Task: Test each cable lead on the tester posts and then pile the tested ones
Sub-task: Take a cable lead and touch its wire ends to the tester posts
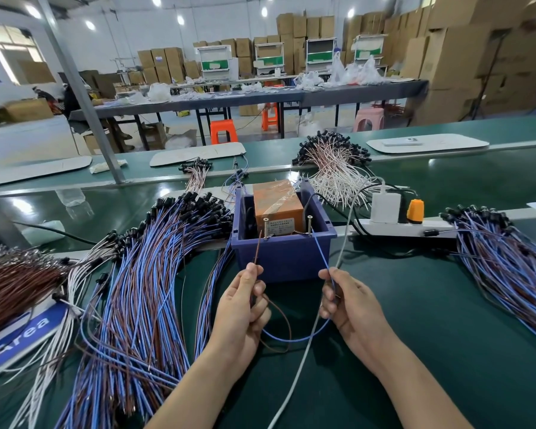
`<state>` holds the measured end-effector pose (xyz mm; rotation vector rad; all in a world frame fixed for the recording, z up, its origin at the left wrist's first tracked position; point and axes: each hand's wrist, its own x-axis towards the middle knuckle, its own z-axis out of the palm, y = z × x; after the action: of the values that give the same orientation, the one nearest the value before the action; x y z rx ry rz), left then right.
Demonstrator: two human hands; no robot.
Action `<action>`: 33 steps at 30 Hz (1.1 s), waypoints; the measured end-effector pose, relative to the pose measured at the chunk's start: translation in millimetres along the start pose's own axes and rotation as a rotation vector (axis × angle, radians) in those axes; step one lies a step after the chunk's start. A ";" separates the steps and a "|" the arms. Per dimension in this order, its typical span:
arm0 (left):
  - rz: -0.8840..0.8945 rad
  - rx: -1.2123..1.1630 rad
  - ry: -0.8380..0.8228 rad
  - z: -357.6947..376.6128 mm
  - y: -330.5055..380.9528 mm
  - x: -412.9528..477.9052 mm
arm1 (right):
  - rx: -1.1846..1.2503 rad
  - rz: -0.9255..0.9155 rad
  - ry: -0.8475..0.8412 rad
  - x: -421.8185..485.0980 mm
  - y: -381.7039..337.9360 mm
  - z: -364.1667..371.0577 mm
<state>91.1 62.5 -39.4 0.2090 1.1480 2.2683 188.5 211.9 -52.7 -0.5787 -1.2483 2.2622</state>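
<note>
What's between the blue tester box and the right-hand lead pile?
Head view: a white power strip with a white charger and an orange plug.

A white power strip [393, 230] carrying a white charger [385, 207] and an orange plug [415, 211] lies beyond the fingers [324, 274], to their right; orange stools [223, 130] stand far beyond.

The worktop [446, 305] is dark green. The box [285, 255] is dark blue, the block [276, 205] in it orange-brown. There is a brown lead [258, 247] and a blue lead [322, 253]. The pile [155, 274] by the left edge is blue and brown.
</note>
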 end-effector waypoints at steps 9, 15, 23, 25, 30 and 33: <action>-0.003 -0.001 0.002 1.7 0.3 -0.5 | 0.002 -0.010 -0.020 -0.1 0.3 0.0; -0.007 0.015 0.003 3.5 1.1 -1.4 | 0.004 -0.010 0.004 -1.0 -0.3 1.0; -0.011 0.036 0.011 5.8 1.9 -3.1 | 0.006 -0.015 -0.003 -2.0 -0.4 1.1; -0.012 0.033 0.009 5.8 1.8 -3.2 | 0.008 -0.018 -0.007 -2.1 -0.5 1.3; -0.011 0.030 0.004 5.6 1.8 -3.1 | 0.011 -0.023 -0.021 -1.9 -0.4 2.1; -0.016 0.036 0.007 5.5 1.8 -2.8 | 0.004 -0.028 -0.022 -0.9 0.2 1.8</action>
<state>94.7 63.9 -34.3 0.2050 1.1904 2.2382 188.1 210.1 -51.8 -0.5334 -1.2546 2.2528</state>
